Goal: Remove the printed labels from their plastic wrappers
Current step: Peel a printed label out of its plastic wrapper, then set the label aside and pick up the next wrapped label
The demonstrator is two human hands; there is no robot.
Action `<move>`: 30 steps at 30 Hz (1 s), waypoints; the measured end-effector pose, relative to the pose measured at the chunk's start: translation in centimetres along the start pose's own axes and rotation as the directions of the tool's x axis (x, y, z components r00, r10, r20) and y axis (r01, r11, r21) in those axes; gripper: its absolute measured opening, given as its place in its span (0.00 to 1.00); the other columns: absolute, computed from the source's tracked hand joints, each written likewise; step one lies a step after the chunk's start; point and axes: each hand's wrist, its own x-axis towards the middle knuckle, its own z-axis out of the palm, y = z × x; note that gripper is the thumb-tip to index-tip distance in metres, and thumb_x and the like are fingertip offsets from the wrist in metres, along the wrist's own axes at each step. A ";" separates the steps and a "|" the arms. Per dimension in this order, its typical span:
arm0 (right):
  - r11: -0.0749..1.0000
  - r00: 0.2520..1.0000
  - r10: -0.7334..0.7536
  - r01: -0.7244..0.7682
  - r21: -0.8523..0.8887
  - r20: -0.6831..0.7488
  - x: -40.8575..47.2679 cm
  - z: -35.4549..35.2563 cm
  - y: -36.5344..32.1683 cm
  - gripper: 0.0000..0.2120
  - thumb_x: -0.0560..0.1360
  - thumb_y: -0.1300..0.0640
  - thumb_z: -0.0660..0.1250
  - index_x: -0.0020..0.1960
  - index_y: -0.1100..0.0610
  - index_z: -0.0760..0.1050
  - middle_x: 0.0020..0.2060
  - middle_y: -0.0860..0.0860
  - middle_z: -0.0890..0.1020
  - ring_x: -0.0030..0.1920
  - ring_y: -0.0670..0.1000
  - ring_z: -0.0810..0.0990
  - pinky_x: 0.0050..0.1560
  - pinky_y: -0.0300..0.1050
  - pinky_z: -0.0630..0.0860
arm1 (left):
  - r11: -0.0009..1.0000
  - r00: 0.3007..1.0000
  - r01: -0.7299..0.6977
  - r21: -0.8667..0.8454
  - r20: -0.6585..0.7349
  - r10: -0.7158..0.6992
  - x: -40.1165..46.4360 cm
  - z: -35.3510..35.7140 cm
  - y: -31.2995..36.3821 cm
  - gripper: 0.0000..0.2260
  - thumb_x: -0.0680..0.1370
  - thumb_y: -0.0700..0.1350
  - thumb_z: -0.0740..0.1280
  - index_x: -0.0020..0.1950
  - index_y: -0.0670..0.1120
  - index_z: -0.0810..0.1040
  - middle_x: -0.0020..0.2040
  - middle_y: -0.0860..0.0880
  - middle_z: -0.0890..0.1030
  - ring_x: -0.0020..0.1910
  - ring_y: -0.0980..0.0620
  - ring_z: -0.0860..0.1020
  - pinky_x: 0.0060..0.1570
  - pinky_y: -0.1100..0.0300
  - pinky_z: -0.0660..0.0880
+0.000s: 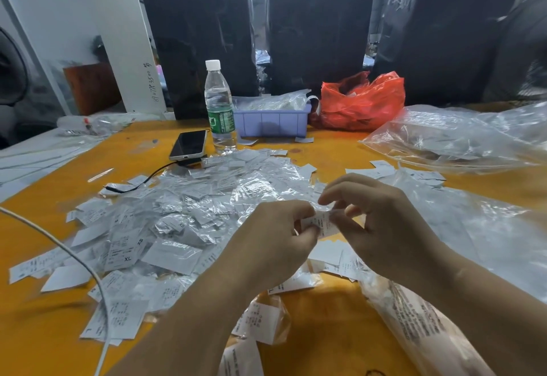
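Note:
A small white printed label [321, 224] in a thin clear plastic wrapper is held between both hands above the yellow table [325, 322]. My left hand [278, 239] pinches its left end with curled fingers. My right hand [381, 221] pinches the right end, fingers bent over the wrapper's edge. A big heap of wrapped and loose labels [177, 215] lies to the left and beyond the hands. More labels [334, 257] lie under the hands.
A water bottle [219, 106], a phone [189, 144] with a black cable, a lilac bin [270, 122] and a red bag [361, 103] stand at the back. Large clear plastic bags [461, 139] lie right. A white cable [74, 254] crosses the left. Black wrapped bales stand behind.

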 end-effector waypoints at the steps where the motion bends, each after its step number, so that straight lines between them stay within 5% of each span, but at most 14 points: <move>1: 1.000 1.000 0.005 -0.005 -0.010 0.018 0.0 -0.2 0.0 0.12 0.72 0.69 0.72 0.51 0.55 0.81 0.44 0.42 0.79 0.41 0.43 0.80 0.41 0.37 0.79 | 1.000 1.000 0.002 0.006 0.002 -0.002 0.0 0.0 0.0 0.06 0.79 0.50 0.66 0.45 0.53 0.80 0.34 0.55 0.77 0.34 0.53 0.76 0.34 0.51 0.74; 8: 0.986 0.981 0.086 -0.059 -0.154 0.176 0.3 -1.7 0.0 0.05 0.75 0.56 0.69 0.49 0.49 0.80 0.36 0.42 0.79 0.37 0.44 0.77 0.38 0.50 0.78 | 1.000 1.000 0.023 -0.009 0.012 -0.023 0.1 0.2 -0.2 0.04 0.78 0.48 0.66 0.45 0.54 0.80 0.36 0.54 0.79 0.35 0.53 0.77 0.36 0.49 0.76; 17: 0.966 0.917 0.252 -0.218 -0.140 0.308 1.7 -6.1 -2.0 0.09 0.72 0.58 0.71 0.41 0.44 0.79 0.34 0.40 0.80 0.36 0.40 0.78 0.38 0.40 0.76 | 0.999 0.999 0.044 -0.031 0.004 -0.044 0.0 0.2 0.0 0.03 0.77 0.47 0.68 0.44 0.54 0.78 0.41 0.56 0.81 0.35 0.53 0.79 0.34 0.53 0.79; 20: 0.900 0.783 0.404 -0.249 -0.357 0.473 1.6 -8.1 -2.8 0.12 0.70 0.60 0.71 0.37 0.43 0.78 0.33 0.33 0.80 0.34 0.38 0.79 0.41 0.45 0.80 | 0.999 0.999 0.034 -0.026 0.017 -0.034 -0.1 0.2 0.2 0.03 0.77 0.47 0.68 0.44 0.54 0.78 0.42 0.55 0.81 0.36 0.54 0.79 0.36 0.54 0.79; 24: 0.731 0.664 0.584 -0.182 -0.657 0.466 -0.5 -9.7 -2.4 0.12 0.69 0.60 0.66 0.40 0.42 0.77 0.34 0.40 0.79 0.36 0.41 0.78 0.39 0.44 0.80 | 0.999 1.000 0.019 -0.033 0.022 -0.018 -0.2 0.3 0.2 0.03 0.77 0.47 0.69 0.43 0.53 0.79 0.41 0.55 0.81 0.34 0.55 0.77 0.34 0.59 0.77; 28: 0.678 0.511 0.688 -0.201 -0.707 0.516 -3.2 -8.7 -1.0 0.07 0.68 0.55 0.71 0.46 0.48 0.79 0.38 0.44 0.80 0.35 0.41 0.78 0.33 0.39 0.75 | 0.999 0.999 0.008 -0.037 0.038 -0.007 -0.2 0.5 0.5 0.03 0.77 0.47 0.69 0.43 0.54 0.79 0.42 0.56 0.81 0.37 0.55 0.79 0.34 0.60 0.78; 30: 0.689 0.517 0.686 -0.233 -0.686 0.513 -4.1 -8.1 -0.3 0.08 0.68 0.52 0.71 0.47 0.47 0.79 0.39 0.44 0.79 0.38 0.41 0.77 0.36 0.39 0.75 | 0.999 0.999 0.002 -0.043 0.041 0.000 -0.2 0.6 0.6 0.05 0.77 0.46 0.69 0.42 0.54 0.78 0.41 0.56 0.81 0.36 0.55 0.78 0.33 0.61 0.76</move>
